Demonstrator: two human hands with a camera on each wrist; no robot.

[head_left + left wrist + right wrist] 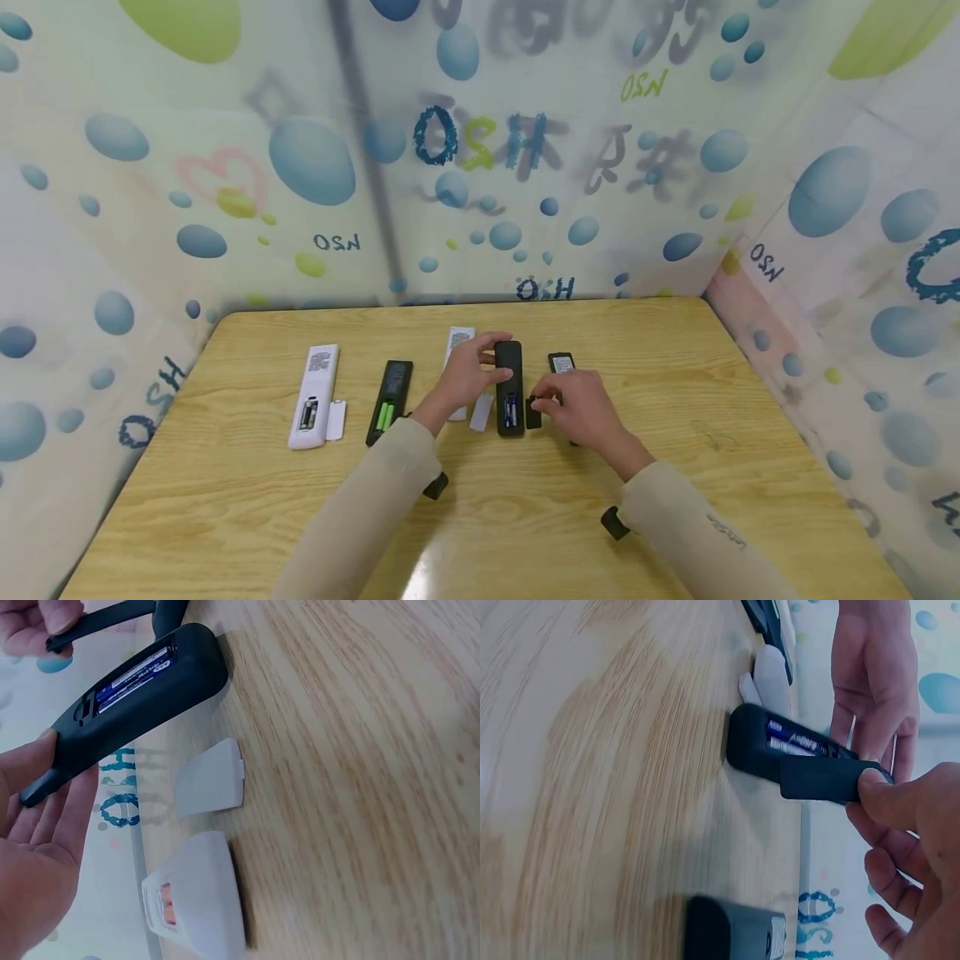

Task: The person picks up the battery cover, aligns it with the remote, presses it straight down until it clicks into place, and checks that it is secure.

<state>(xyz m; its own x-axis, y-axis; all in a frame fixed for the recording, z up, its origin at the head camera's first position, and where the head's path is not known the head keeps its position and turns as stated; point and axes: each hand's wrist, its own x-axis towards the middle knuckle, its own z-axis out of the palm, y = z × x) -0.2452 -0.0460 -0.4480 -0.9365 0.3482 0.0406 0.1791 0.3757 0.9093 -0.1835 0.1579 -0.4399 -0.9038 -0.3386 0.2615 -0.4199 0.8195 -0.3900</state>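
Observation:
A black remote (509,375) lies back side up with its battery bay open, blue batteries (135,681) inside. My left hand (467,375) grips its far end between thumb and fingers; in the left wrist view the hand (37,847) holds the narrow end. My right hand (581,404) pinches a flat black cover (533,412) just right of the remote. In the right wrist view the cover (821,778), held by the right thumb and fingers (915,825), overlaps the view of the remote (754,742); whether they touch, I cannot tell.
Left on the table (225,500) are a white remote (315,392) beside its cover (336,420) and a black remote with green batteries (386,414). Another white remote (459,337) and loose white cover (482,412) lie by my left hand. A black remote (561,362) is partly behind my right hand.

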